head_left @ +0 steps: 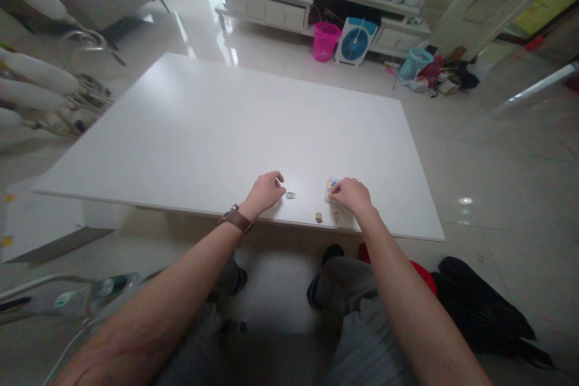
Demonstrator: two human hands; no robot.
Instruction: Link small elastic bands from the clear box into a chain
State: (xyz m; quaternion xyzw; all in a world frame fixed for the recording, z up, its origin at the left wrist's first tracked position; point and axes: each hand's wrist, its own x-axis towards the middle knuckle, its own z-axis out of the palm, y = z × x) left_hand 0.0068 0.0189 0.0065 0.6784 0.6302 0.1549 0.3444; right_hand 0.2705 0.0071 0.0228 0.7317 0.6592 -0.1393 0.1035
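Note:
My left hand [266, 190] rests on the white table [203, 126] near its front edge, fingers curled loosely, nothing visible in them. A small round metal ring [290, 195] lies just right of its fingertips, apart from them. My right hand [351, 194] lies on the table with fingers closed on a small clear packet with coloured contents [330, 187]. A tiny yellow and blue figure [319, 217] sits on the table between my hands, close to the edge. A small pale item [336, 215] lies beside it.
A brown watch [236, 218] is on my left wrist. A pink basket [326, 41], a blue fan [356, 41] and a teal basket [415, 63] stand on the floor beyond the table. A black bag [484, 310] lies on the floor at my right.

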